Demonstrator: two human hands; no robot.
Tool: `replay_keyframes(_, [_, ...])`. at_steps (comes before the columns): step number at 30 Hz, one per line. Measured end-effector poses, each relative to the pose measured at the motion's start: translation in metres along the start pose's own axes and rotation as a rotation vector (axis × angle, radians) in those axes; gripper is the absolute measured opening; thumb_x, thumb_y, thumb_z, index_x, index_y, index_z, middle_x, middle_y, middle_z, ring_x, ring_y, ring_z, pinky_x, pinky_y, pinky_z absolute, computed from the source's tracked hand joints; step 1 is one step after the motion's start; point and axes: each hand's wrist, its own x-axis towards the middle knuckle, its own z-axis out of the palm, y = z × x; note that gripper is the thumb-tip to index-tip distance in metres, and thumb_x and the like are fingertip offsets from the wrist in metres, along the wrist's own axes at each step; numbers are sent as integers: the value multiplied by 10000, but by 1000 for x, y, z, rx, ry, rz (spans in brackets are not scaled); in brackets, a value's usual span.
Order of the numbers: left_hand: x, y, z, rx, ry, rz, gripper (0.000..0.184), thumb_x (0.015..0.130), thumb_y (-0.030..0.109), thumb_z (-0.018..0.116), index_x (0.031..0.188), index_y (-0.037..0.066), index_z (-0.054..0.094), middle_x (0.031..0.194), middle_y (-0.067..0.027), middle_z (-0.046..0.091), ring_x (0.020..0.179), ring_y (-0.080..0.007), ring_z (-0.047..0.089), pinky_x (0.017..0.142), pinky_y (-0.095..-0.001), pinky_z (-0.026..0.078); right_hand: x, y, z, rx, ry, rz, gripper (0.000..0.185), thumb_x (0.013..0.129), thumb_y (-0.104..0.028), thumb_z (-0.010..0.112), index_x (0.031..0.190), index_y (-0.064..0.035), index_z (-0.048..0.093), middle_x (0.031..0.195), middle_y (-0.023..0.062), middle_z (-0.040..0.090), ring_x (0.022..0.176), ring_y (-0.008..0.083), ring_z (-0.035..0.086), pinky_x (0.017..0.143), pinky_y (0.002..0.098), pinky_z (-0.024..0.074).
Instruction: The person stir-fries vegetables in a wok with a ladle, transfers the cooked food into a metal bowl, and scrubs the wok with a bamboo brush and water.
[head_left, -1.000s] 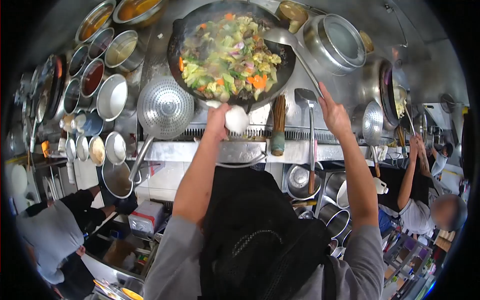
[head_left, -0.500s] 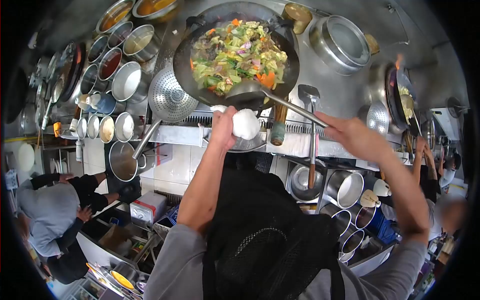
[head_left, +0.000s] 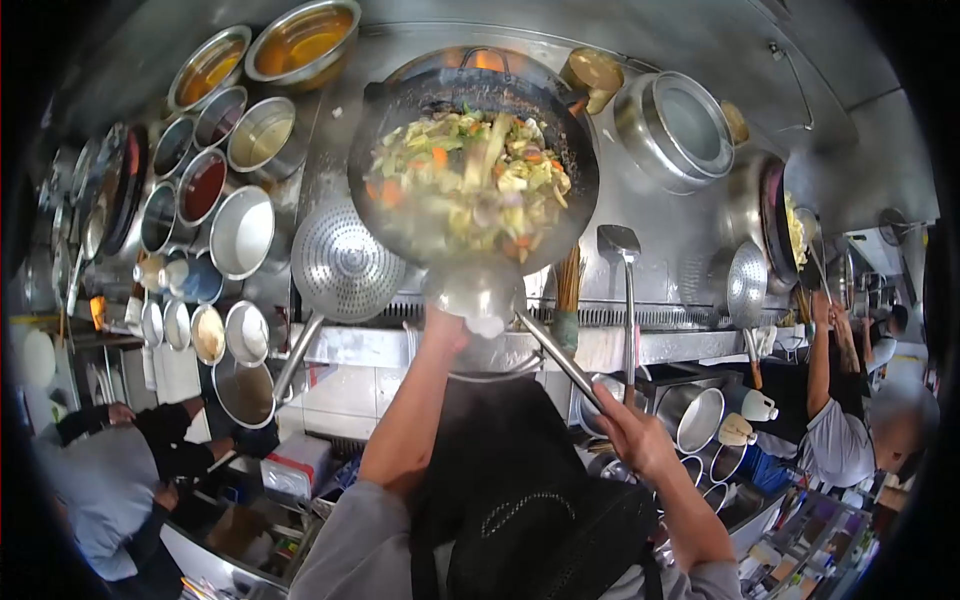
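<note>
Wok [head_left: 582,200] straight ahead of the person, chopped mixed vegetables [head_left: 465,175] with carrot pieces inside, steam over them. Ladle [head_left: 555,353] bowl at the wok's near edge; right hand [head_left: 637,440] closed round its handle. Left hand [head_left: 447,328] also at near edge, partly behind ladle bowl, grip can't tell; white cloth [head_left: 487,326] beside it. Left of wok: perforated strainer [head_left: 350,262], then pot [head_left: 225,180] of red sauce. Far left of wok: two bowls [head_left: 325,70], amber liquid. Right of wok: steel pot [head_left: 648,130], contents unclear.

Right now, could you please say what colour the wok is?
The wok is blackish, seen in the head view.
</note>
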Motion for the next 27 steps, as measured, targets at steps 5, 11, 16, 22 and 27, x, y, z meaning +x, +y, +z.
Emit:
replay_keyframes(5, [15, -8, 4, 145, 233, 8, 417, 961, 110, 654, 1348, 58, 507, 1162, -128, 673, 995, -248, 713, 824, -416, 628, 30, -25, -21, 244, 11, 143, 575, 975, -104, 712, 1519, -119, 527, 752, 178, 674, 706, 404, 670, 694, 429, 555])
replay_keyframes(11, [35, -15, -18, 246, 117, -27, 380, 904, 47, 637, 1249, 38, 477, 1081, -105, 645, 889, -222, 686, 723, -383, 598, 90, -28, -22, 304, 242, 324, 514, 1040, -115, 624, 1538, -84, 502, 628, 118, 529, 551, 193, 548, 616, 356, 517])
replay_keyframes(16, [44, -13, -29, 348, 70, 0, 333, 910, 104, 657, 1212, 30, 536, 1008, -93, 672, 803, -212, 702, 667, -388, 590, 173, -13, -39, 222, 378, 293, 503, 1062, -152, 574, 1555, -125, 477, 679, 221, 591, 586, 275, 582, 736, 457, 562])
replay_keyframes(22, [26, 6, -3, 490, 106, -72, 257, 923, 102, 657, 1134, -38, 614, 1000, -111, 701, 845, -201, 687, 683, -367, 560, 315, 12, -33, 102, 473, 78, 484, 1069, -247, 537, 1542, -166, 472, 981, 343, 685, 952, 530, 666, 832, 560, 550])
replay_keyframes(27, [45, -14, -22, 488, 121, 113, 277, 902, 44, 633, 1137, -56, 527, 1022, -136, 664, 870, -207, 663, 718, -355, 557, 350, -10, -3, -96, 104, 65, 573, 1070, -365, 503, 1611, -318, 320, 983, 300, 723, 899, 503, 705, 855, 573, 576])
